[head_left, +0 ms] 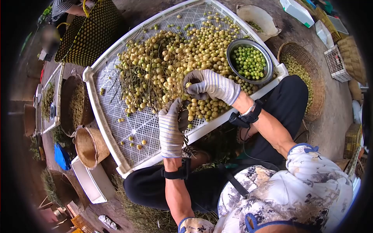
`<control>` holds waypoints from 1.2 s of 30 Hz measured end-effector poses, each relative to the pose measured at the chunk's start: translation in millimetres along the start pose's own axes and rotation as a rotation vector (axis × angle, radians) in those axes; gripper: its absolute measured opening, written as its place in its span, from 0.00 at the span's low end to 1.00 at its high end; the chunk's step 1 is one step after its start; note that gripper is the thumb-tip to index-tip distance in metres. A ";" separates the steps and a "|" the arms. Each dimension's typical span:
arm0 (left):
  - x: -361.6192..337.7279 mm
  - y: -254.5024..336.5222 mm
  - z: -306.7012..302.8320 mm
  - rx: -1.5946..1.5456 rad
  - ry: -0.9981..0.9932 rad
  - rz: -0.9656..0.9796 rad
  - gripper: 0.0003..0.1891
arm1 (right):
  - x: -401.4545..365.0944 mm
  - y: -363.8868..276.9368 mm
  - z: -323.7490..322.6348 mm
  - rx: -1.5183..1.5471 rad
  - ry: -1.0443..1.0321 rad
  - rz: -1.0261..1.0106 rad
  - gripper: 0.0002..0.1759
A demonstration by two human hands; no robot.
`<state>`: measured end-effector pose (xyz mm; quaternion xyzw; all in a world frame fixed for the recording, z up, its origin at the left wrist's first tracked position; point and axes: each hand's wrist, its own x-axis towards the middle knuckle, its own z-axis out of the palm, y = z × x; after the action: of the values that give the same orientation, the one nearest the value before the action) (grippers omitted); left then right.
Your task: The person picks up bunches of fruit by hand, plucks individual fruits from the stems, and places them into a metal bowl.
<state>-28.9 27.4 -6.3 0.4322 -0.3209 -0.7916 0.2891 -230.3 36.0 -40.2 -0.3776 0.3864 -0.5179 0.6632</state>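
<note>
Your left hand (171,128): grip curled round dark tool (183,117) (cutter? too hidden to tell). Your right hand (211,86): grip closed on fruit cluster (189,86) at near edge of pile (175,58), on white tray (112,105). Hold stem taut, cut close to fruit. Loose stems (132,89) tangle reach. Steel bowl (232,48) beyond, wicker basket (316,77) farther.

Flat daylight falls on a bare grey-brown dirt floor (337,114). Well to the right of the gloved fingers (198,77) sits a round brown wicker basket (319,81), with a small white wire crate (336,64) beyond it. Far ahead and left of the fingers stands a black-and-yellow woven plastic basket (89,35). Left and nearer the person, a tan round bucket (91,146) lies tilted just beside a white rectangular plastic tub (91,182), near strewn dry straw (143,215).
</note>
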 end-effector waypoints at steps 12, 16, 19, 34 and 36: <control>12.1 -13.8 -7.8 -0.611 -0.342 -0.132 0.13 | 10.7 0.4 4.0 0.538 -0.020 -0.049 0.10; 15.8 -15.8 -16.7 -0.577 -0.360 -0.126 0.14 | 2.9 -18.8 -17.4 -0.254 0.206 -0.171 0.15; 14.5 -20.4 -10.8 -0.482 -0.236 -0.080 0.14 | 0.7 -39.7 -3.4 -1.305 0.518 -0.670 0.11; 3.2 -37.2 22.9 -0.239 0.087 0.193 0.09 | -30.8 -3.2 59.8 -1.178 0.493 -0.363 0.12; 16.5 -53.3 10.5 -0.332 0.109 0.128 0.10 | -28.2 8.6 62.3 -1.235 0.574 -0.532 0.13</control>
<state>-55.2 51.4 -50.6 0.3994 -0.1965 -0.7890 0.4235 -175.3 71.4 -18.6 -0.6133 0.6620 -0.4276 0.0536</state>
